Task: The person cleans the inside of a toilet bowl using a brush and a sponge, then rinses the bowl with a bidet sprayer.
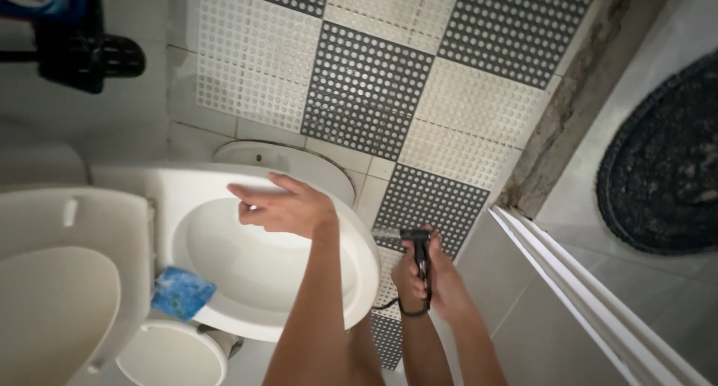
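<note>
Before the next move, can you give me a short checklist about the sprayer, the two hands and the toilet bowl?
1. Right hand grips the black hand sprayer: ok.
2. Nozzle points into the white toilet bowl: not ok, it points at the floor tiles.
3. Left hand clear of the spray path: ok, it is over the bowl rim, empty.
4. Toilet seat lifted: ok.
5. Blue block on the rim stays in place: cannot tell.
6. Hose free of kinks: cannot tell, mostly hidden.
</note>
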